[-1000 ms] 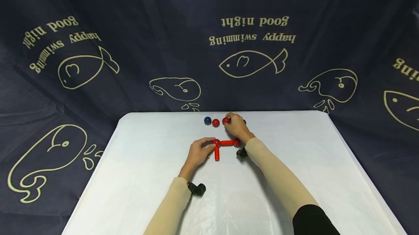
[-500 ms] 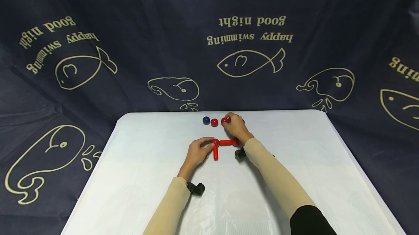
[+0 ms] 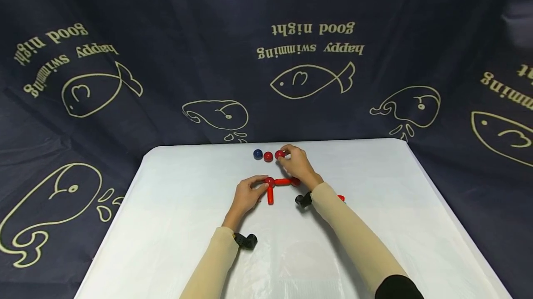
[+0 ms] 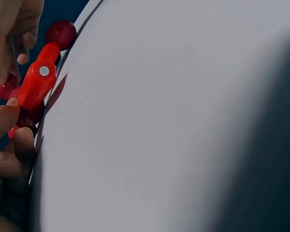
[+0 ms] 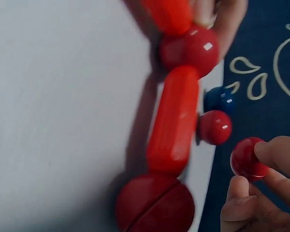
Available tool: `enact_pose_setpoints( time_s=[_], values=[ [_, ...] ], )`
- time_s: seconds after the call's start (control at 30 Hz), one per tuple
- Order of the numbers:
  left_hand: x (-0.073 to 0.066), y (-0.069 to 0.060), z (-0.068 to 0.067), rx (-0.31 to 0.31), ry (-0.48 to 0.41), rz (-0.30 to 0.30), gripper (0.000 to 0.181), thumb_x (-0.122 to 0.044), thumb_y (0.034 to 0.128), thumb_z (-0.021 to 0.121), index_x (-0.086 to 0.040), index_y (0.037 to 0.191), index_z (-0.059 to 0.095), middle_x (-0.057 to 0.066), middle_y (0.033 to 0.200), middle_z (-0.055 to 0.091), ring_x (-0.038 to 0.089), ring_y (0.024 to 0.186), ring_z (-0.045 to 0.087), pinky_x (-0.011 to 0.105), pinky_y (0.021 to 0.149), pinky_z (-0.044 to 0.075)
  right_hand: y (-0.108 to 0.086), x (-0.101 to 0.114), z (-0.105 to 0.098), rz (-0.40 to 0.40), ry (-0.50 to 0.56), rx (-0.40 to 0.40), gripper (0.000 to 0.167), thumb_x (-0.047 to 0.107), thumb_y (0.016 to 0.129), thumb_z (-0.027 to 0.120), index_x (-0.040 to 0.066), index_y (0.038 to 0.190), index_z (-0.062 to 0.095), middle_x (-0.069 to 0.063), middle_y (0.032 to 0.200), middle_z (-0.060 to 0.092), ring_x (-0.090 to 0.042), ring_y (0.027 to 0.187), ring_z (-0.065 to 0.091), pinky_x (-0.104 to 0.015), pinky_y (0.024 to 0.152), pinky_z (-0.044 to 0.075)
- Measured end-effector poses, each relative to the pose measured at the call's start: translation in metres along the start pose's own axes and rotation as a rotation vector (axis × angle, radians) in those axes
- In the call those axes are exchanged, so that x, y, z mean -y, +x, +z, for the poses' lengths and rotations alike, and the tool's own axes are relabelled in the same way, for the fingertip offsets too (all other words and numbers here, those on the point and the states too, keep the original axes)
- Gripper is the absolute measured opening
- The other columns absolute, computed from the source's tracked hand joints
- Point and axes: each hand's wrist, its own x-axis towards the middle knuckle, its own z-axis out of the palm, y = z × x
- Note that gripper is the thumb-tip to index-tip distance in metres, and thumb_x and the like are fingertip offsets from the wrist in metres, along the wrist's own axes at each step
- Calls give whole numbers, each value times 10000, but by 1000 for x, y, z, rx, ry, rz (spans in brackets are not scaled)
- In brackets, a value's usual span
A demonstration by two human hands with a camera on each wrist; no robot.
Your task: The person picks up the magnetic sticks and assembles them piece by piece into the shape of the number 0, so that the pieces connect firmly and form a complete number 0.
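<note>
My left hand (image 3: 246, 193) pinches the corner red ball (image 3: 269, 182) of a joined toy piece. From that ball one red rod (image 3: 270, 196) points toward me. Another red rod (image 3: 283, 182) runs right to an end red ball (image 3: 295, 181), partly behind my right wrist. Farther back, my right hand (image 3: 297, 164) pinches a loose red ball (image 3: 280, 154) between thumb and fingers. In the right wrist view this held ball (image 5: 246, 159) shows against the dark cloth; whether it touches the table, I cannot tell.
A blue ball (image 3: 258, 154) and another red ball (image 3: 268, 156) lie near the back edge of the white table (image 3: 187, 174). A red piece (image 3: 341, 198) peeks out by my right sleeve. Dark patterned cloth (image 3: 250, 118) hangs behind the table.
The head view has shifted a little. My right hand, holding the red ball, has come slightly closer to the neighbouring red ball. The second blue ball beside it has gone out of sight.
</note>
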Motion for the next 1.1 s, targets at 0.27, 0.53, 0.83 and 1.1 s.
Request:
enact_pose_setpoints(
  time_s=[0.27, 0.53, 0.83, 1.1],
  values=[
    [0, 0, -1, 9, -15, -12, 289, -254, 983, 718, -216, 1268, 738, 65, 1221, 735, 116, 514, 595, 261, 529, 524, -22, 7, -3, 10, 80, -66, 341, 200, 964, 723, 81, 1276, 661, -131, 1222, 710, -133, 710, 673, -243, 631, 518],
    [0, 1, -1, -5, -14, -6, 282, -246, 980, 721, -205, 1257, 744, 75, 1193, 741, 122, 506, 590, 262, 513, 510, -49, 8, -10, -13, 149, -101, 316, 191, 976, 712, 68, 1264, 662, -134, 1201, 704, -127, 622, 596, -257, 508, 493],
    [0, 0, -3, -10, -6, -5, 283, -231, 977, 724, -190, 1256, 744, 76, 1199, 740, 112, 498, 581, 246, 521, 504, -78, 5, -8, -66, 176, -110, 289, 163, 970, 721, 72, 1239, 669, -100, 1130, 715, -97, 570, 541, -213, 494, 427],
    [0, 0, -1, -16, -19, 3, 279, -227, 969, 734, -185, 1245, 749, 71, 1169, 751, 109, 507, 572, 251, 518, 503, -106, 5, -1, -36, 220, -84, 304, 143, 944, 758, 78, 1232, 685, -80, 984, 719, -96, 610, 532, -210, 512, 426]
  ],
)
